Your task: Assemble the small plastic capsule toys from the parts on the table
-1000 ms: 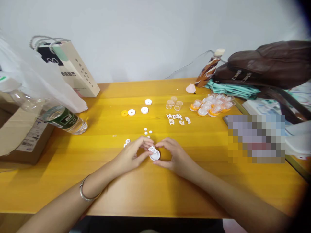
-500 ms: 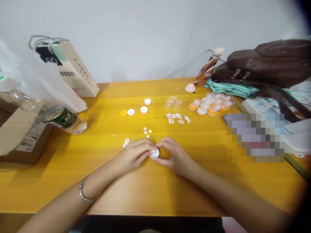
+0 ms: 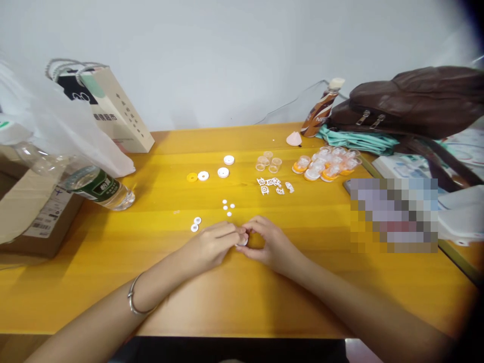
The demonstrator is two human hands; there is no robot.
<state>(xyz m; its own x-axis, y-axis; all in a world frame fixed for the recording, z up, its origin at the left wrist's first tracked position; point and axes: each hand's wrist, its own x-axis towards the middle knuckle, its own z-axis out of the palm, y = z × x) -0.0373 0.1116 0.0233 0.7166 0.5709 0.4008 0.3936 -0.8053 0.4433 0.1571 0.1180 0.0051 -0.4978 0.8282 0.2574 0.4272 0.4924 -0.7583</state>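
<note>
Apparently a pressing-in step: left hand (image 3: 216, 245), fingers bunched, and right hand (image 3: 275, 245), curved half-open, both hold the white disc (image 3: 242, 242) (mostly covered) at lower centre; next probably needs steady, even pressure.

At the upper left of the frame stands a beige paper shopping bag (image 3: 128, 121) with rope handles, partly behind a white plastic bag (image 3: 75, 126). Below them, a clear water bottle (image 3: 103, 188) with a green label is in front of an open cardboard box (image 3: 36, 242) at the left edge. At the upper right, a brown Nescafé bottle (image 3: 320, 115) is beside a dark brown leather bag (image 3: 412, 101), which lies over folded teal fabric (image 3: 359, 141). A thin cable (image 3: 291, 103) runs along the pale wall (image 3: 212, 60); a pixelated patch (image 3: 393, 217) covers something at right.
</note>
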